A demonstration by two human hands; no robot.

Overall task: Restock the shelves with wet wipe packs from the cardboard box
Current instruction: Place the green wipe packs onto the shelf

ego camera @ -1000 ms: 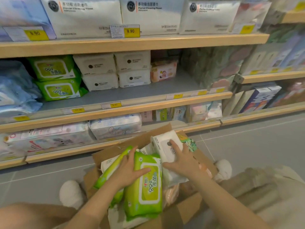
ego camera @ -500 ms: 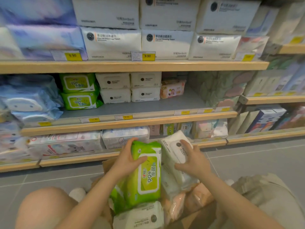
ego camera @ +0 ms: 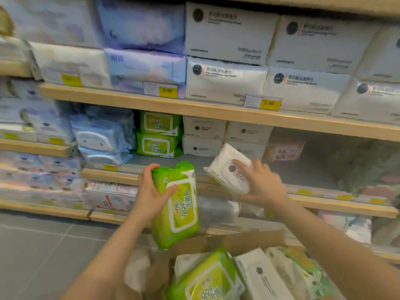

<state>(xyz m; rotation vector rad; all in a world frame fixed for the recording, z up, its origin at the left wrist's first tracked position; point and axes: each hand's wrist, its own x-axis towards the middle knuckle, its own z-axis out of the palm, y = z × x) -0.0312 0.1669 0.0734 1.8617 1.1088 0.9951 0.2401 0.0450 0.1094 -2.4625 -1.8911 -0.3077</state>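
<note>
My left hand [ego camera: 151, 191] grips a green wet wipe pack [ego camera: 176, 206] by its upper left edge, held upright in front of the middle shelf [ego camera: 108, 175]. My right hand [ego camera: 263, 185] holds a white wet wipe pack [ego camera: 227, 167], tilted, just before the shelf's front edge. On that shelf stand two stacked green packs [ego camera: 159, 135] and stacked white packs [ego camera: 204, 137]. The open cardboard box [ego camera: 227, 239] sits below my arms, with a green pack [ego camera: 205, 278] and a white pack [ego camera: 262, 276] inside.
Blue packs [ego camera: 101, 135] lie left of the green stack; a pink pack [ego camera: 283, 151] sits right of the white ones, with bare grey shelf beyond. Large white tissue packs [ego camera: 225, 79] fill the upper shelf. Grey floor tiles [ego camera: 43, 245] lie at lower left.
Both hands have lifted their packs up out of the box toward the middle shelf. The view has tilted upward and closer to the shelves.
</note>
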